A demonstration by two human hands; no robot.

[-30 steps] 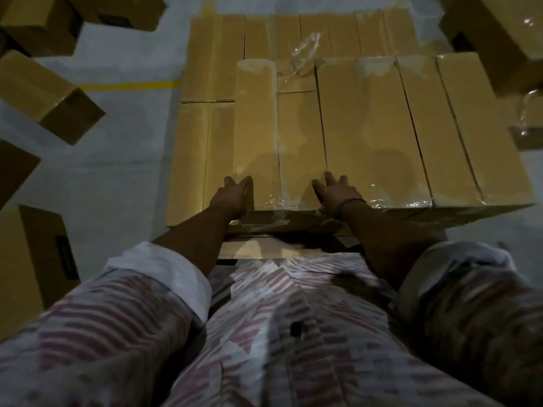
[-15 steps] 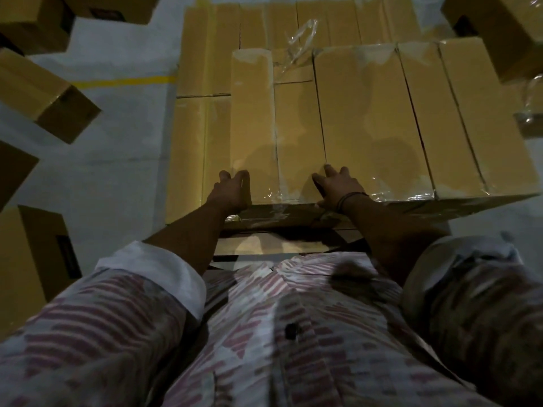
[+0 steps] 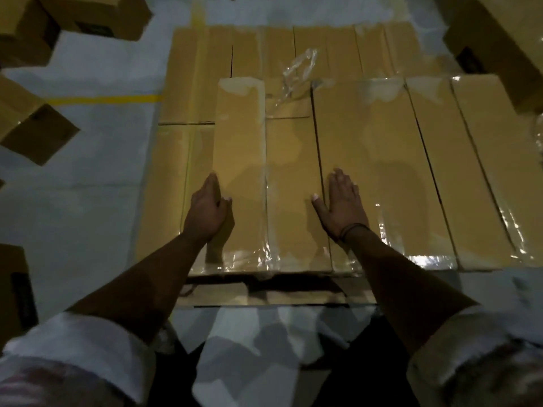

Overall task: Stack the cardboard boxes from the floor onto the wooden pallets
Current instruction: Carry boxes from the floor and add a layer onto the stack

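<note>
Cardboard with glossy clear tape along its seams makes up the long narrow box [image 3: 239,171] in the head view. It lies in the upper layer of the stack, at that layer's left end. A shorter box [image 3: 293,186] touches its right side, and a wider box [image 3: 361,171] lies beyond that. The left hand [image 3: 207,212] lies along the narrow box's upper left edge, its fingers [image 3: 212,183] straight and together and its thumb on the top face. The right hand [image 3: 342,207] rests flat on the wider box just across the seam, with straight fingers and the thumb spread onto the shorter box. Neither hand grips anything. Such a box probably handles as stiff and not fragile, but slick where it is taped; its weight cannot be told. Flat palms on the bare side walls would slide it square, and the short ends look best for lifting. Loose boxes [image 3: 35,133] lie well apart on the floor [image 3: 73,215].
</note>
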